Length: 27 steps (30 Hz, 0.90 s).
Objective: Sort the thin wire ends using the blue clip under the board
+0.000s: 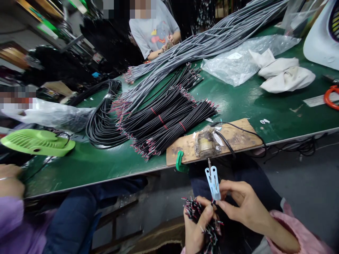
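My left hand point(197, 225), low in the view, is closed round a bundle of dark cables point(194, 209) with red, white and black wire ends sticking out. A light-blue clothespin point(213, 182) hangs on a thin metal shaft point(209, 164) below a round, dusty motor point(206, 144). Beside the clothespin's lower end, thumb and fingers of my right hand point(242, 204) are pinched together. A thin wire end shows just under the clothespin, but what lies between my right fingertips is hidden.
The motor sits on a wooden board point(243, 133), held at the green table's edge by a green clamp point(181, 163). Behind lie black cable bundles point(164, 120), long grey cables point(201, 44) and plastic bags point(238, 67). A green fan point(37, 141) and co-workers are nearby; orange-handled scissors point(329, 97) lie right.
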Each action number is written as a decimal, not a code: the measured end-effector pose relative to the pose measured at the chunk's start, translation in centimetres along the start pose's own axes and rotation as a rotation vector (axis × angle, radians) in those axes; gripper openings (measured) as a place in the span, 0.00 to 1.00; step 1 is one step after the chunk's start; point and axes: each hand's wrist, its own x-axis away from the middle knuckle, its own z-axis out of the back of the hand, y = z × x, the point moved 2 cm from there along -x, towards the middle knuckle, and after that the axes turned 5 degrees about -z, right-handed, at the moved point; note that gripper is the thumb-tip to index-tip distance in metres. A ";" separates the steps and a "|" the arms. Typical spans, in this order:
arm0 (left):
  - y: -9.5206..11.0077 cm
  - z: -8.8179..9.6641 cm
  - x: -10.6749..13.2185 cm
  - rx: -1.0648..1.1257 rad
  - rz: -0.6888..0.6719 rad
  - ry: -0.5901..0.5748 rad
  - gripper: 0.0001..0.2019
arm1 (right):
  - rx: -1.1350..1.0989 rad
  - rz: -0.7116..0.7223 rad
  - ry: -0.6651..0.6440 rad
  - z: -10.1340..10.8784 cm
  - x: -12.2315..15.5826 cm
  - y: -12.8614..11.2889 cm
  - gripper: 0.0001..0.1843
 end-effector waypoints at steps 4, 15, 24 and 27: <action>0.3 -0.4 0.1 0.019 -0.009 -0.024 0.16 | 0.017 -0.040 -0.087 -0.1 -0.5 -0.5 0.04; 1.2 -1.6 0.2 -0.014 -0.053 -0.029 0.15 | -0.224 0.084 -0.060 -0.9 -0.3 0.6 0.11; 4.1 -2.3 -0.3 -0.287 -0.367 -0.120 0.07 | -0.458 -0.230 -0.088 -0.3 -2.7 0.1 0.17; 4.7 -2.2 -0.1 -0.327 -0.437 -0.117 0.06 | -0.393 -0.203 -0.077 -0.3 -4.0 -1.6 0.24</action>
